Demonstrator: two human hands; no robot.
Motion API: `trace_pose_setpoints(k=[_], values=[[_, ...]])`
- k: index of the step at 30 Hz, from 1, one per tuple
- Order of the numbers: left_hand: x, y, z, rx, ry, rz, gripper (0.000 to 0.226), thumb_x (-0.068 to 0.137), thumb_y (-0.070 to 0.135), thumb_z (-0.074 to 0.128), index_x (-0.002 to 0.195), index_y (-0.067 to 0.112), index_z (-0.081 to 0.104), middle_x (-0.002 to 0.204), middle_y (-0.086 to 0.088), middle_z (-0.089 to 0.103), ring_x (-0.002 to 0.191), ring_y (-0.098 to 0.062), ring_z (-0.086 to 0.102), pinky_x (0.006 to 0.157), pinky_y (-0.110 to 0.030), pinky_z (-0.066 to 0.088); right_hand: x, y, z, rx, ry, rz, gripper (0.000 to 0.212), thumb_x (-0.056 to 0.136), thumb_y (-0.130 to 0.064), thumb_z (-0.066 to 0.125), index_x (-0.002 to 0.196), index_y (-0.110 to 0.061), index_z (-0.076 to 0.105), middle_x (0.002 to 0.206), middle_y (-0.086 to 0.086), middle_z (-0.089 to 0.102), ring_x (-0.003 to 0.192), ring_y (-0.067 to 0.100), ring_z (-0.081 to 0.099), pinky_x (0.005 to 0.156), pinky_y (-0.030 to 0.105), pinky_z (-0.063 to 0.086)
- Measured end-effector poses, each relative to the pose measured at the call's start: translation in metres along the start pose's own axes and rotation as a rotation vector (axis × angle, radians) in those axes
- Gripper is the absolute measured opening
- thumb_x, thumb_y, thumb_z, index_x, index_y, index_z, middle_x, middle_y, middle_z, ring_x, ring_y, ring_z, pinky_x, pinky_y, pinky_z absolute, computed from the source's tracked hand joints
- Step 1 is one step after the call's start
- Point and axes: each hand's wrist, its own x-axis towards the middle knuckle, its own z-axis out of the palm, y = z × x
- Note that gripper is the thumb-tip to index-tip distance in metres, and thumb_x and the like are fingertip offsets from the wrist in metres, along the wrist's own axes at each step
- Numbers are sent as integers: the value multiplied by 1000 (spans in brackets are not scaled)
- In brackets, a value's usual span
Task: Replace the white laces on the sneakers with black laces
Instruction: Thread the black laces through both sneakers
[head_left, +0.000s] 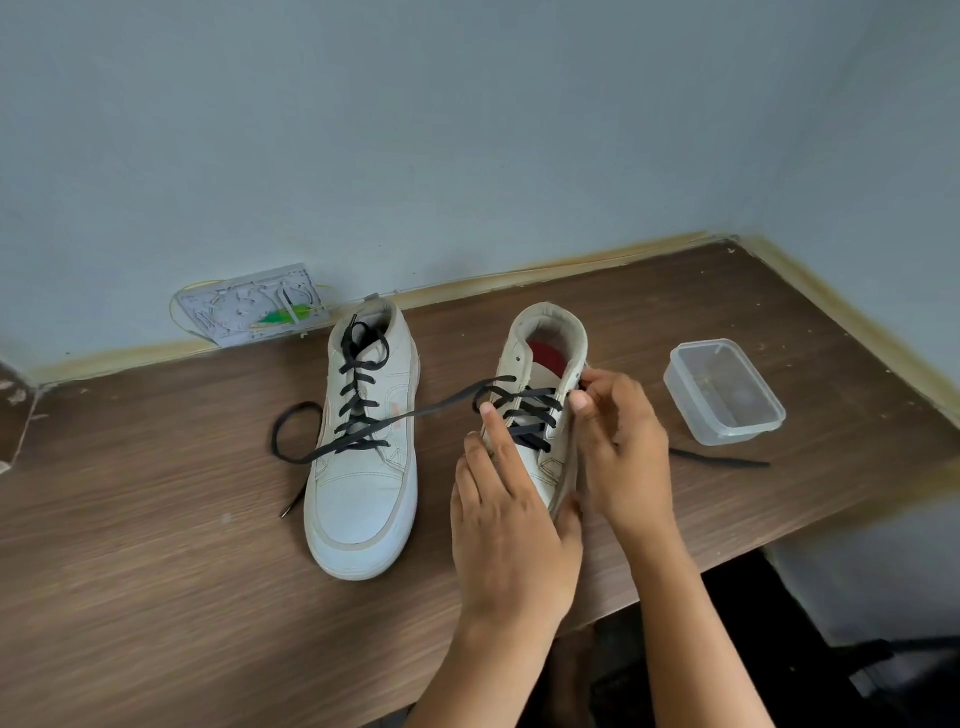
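Sneakers, two of them, stand side by side on a brown wood-grain surface (156, 571), toes toward the person. Both are off-white, smooth like leather, with thick pale rubber soles and padded high collars. The right sneaker (545, 358), nearer the hands, shows a red insole inside its collar and carries flat black lace (447, 402) crossed through most of its eyelets. One long end of that lace runs left, drapes over the left sneaker (363, 499) and loops onto the wood. Another black end (722, 460) lies flat on the wood behind the right wrist. The left sneaker is laced in black up to its collar.

The left hand (511, 530) lies over the toe of the right sneaker, fingers mostly straight, the forefinger tip pressing on the lacing. The right hand (621, 436) is curled at the sneaker's outer side near the top eyelet, thumb and fingers pinched together; whether they hold the lace is hidden.

Farther right sits a clear rectangular plastic tub (724, 392) with rounded corners. At the back, against the pale wall, leans a flat translucent moulded tray (249, 309) with something green on it.
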Motion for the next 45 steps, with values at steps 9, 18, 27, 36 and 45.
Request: trace_pose_setpoints(k=[9,18,27,36,45], values=[[0,1,2,20,20,-9,97,77,53,53,147,-8,26,124,-26,55,105,-35,60,91,-40,53,7,8,-40,-65,424,150,11,103,-17,47,96,-9,52,81,-13,62,70,-16,52,64,-4,31],[3,-1,0,32,16,-11,102,73,56,61,147,-5,28,122,-22,56,98,-31,58,84,-38,55,3,3,-24,-69,208,24,23,94,-30,63,112,-16,58,109,-2,61,101,8,58,85,18,47],[5,1,-10,-21,33,-8,97,69,57,61,142,-3,38,100,-9,57,80,-22,54,72,-33,51,1,-1,-2,-64,7,-75,5,95,-16,62,92,-20,64,99,-10,60,94,3,59,77,11,44],[37,-17,-29,-137,249,122,24,98,22,49,119,12,48,117,-5,52,104,-20,45,93,-35,38,1,4,-3,-8,-19,-30,12,97,-29,58,96,-18,63,100,-8,68,94,6,64,80,29,53],[47,-32,-29,-78,212,182,23,95,32,55,114,22,62,121,0,53,114,-21,41,98,-38,37,1,4,-3,-14,-12,-22,18,96,-34,57,98,-18,65,100,-9,68,94,4,64,80,31,53]])
